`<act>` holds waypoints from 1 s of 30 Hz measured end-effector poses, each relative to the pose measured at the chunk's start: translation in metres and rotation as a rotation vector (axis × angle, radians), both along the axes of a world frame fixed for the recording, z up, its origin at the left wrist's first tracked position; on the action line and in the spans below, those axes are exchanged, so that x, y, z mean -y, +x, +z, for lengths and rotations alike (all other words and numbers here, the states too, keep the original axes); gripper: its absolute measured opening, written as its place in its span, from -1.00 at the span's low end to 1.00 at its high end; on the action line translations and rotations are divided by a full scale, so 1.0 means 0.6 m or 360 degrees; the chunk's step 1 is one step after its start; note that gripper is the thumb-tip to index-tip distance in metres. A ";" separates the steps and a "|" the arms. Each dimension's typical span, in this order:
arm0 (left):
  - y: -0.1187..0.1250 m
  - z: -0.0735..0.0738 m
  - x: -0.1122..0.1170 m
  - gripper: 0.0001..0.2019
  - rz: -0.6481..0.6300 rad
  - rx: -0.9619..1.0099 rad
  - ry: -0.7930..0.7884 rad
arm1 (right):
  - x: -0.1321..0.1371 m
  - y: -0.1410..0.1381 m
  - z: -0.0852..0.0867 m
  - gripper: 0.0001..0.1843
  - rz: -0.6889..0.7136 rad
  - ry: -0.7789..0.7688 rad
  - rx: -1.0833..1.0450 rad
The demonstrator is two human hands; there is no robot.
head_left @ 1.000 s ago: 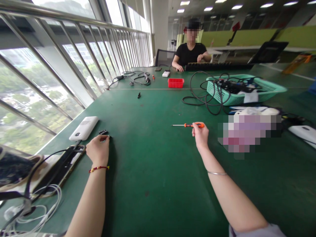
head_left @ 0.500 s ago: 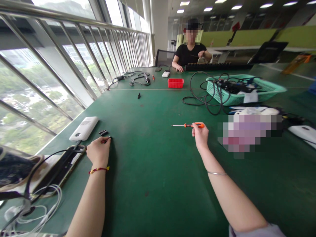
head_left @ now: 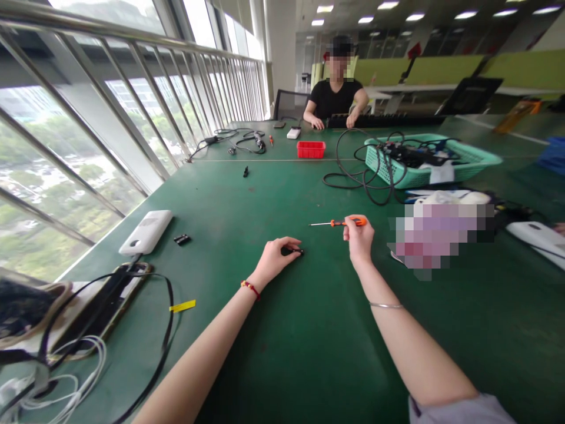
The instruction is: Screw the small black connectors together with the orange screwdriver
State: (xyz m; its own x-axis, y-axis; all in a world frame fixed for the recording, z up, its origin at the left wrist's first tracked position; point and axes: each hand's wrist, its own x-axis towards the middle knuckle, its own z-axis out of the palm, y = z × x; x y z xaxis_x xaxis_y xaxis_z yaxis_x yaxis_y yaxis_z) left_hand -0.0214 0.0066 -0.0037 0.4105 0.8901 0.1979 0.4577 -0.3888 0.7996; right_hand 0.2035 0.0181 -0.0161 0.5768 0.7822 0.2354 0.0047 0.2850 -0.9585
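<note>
Item: small black part (head_left: 295, 251), pinched in our left hand (head_left: 274, 256), fingers closed on it, low on the green surface (head_left: 286, 347). Item: orange-handled screwdriver (head_left: 339, 222), gripped by our right hand (head_left: 358, 240), its tip pointing left, just beyond the part, near but apart. Step, we judge: presenting part to tool. The next move calls for steadying the part and lining the tip onto it

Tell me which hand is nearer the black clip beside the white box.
Left. The left hand lies to the right of the clip, holding a small black part; the right hand, gripping the screwdriver, is even farther right.
</note>
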 end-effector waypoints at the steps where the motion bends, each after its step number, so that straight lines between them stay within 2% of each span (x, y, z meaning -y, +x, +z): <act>1: 0.005 -0.001 -0.001 -0.77 -0.0011 -0.0014 0.0022 | -0.001 0.002 0.007 -0.82 -0.0013 0.0024 0.0017; 6: 0.002 -0.003 0.004 -0.77 0.0021 -0.0085 0.0182 | 0.005 -0.002 0.062 -0.84 -0.0023 0.0124 0.0168; 10: 0.001 -0.003 0.008 -0.88 0.0090 -0.0150 0.0237 | 0.032 -0.031 0.108 -0.84 0.0164 0.0315 0.0706; 13: 0.003 -0.004 0.008 -0.92 0.0071 -0.0191 0.0240 | 0.052 -0.054 0.126 -0.82 0.0306 0.0289 0.0997; 20: 0.007 -0.006 0.002 -0.92 0.0077 -0.0210 0.0238 | 0.060 -0.065 0.128 -0.80 0.0348 0.0153 0.1157; 30: 0.007 -0.006 0.000 -0.92 0.0056 -0.0225 0.0236 | 0.056 -0.057 0.119 -0.82 0.0329 0.0177 0.1127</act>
